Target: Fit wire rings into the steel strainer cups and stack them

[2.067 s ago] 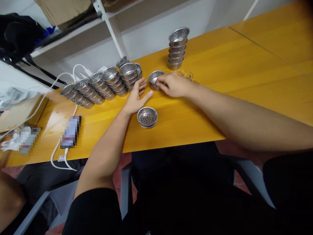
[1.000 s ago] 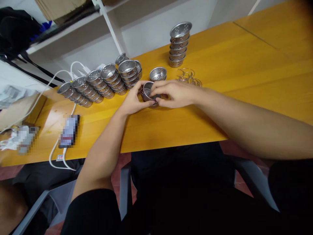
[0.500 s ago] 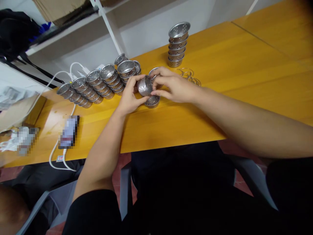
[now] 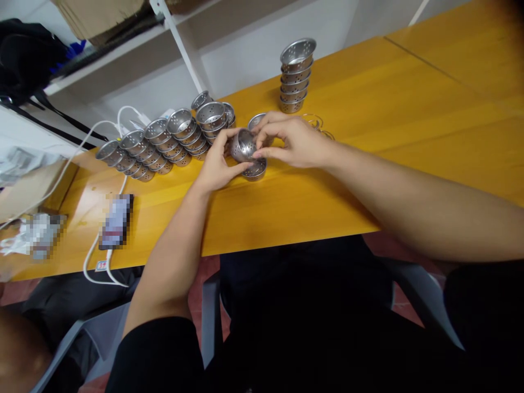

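A small perforated stainless steel cup (image 4: 240, 147) is tilted in my left hand (image 4: 215, 165), with its fingers and thumb closed round the side. At the cup's right edge, my right hand (image 4: 286, 141) has its thumb and fingertips pinched together; what lies between them is too small to make out. A thin bright curve crosses the cup, and I cannot tell whether it is a rim or a wire ring. Just below, another perforated cup (image 4: 255, 171) rests on the table. A further cup (image 4: 255, 121) is partly hidden behind my right fingers. Thin wire rings (image 4: 314, 121) lie beyond my right hand.
Several leaning stacks of perforated cups (image 4: 158, 142) line the table's (image 4: 286, 213) back left. A taller stack (image 4: 295, 76) stands at the back. A phone (image 4: 117, 221) with a white cable lies left. A person's arm (image 4: 18, 355) shows at the lower left.
The cup has turned slightly in my left hand, and a bright curve now shows across it. My right hand has shifted slightly right and stays pinched at the cup's edge.
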Action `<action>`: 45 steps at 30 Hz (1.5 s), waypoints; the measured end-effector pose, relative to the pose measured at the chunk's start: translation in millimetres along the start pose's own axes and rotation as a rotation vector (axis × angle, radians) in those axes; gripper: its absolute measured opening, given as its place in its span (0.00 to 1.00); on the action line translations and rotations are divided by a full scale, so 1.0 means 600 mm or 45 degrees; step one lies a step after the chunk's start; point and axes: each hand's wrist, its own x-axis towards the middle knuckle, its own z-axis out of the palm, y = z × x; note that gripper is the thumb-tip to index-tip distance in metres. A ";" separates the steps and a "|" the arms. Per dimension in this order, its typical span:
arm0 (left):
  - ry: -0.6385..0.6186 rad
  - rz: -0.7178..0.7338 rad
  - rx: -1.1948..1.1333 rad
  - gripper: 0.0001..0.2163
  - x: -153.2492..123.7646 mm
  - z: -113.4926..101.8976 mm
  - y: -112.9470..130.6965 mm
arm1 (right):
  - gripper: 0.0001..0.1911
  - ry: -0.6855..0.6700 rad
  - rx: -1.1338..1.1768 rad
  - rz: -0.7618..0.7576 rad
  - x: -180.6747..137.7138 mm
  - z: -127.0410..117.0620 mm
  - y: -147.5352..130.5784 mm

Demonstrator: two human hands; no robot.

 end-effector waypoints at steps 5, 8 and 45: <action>0.073 -0.108 -0.109 0.56 0.000 0.006 -0.017 | 0.25 0.137 -0.032 -0.047 -0.001 -0.022 0.034; 0.057 -0.107 -0.097 0.53 0.000 0.007 -0.025 | 0.30 0.288 -0.287 -0.003 -0.013 -0.056 0.097; -0.355 -0.133 -0.153 0.63 -0.010 0.018 -0.001 | 0.27 0.084 -0.340 0.194 0.021 0.007 0.092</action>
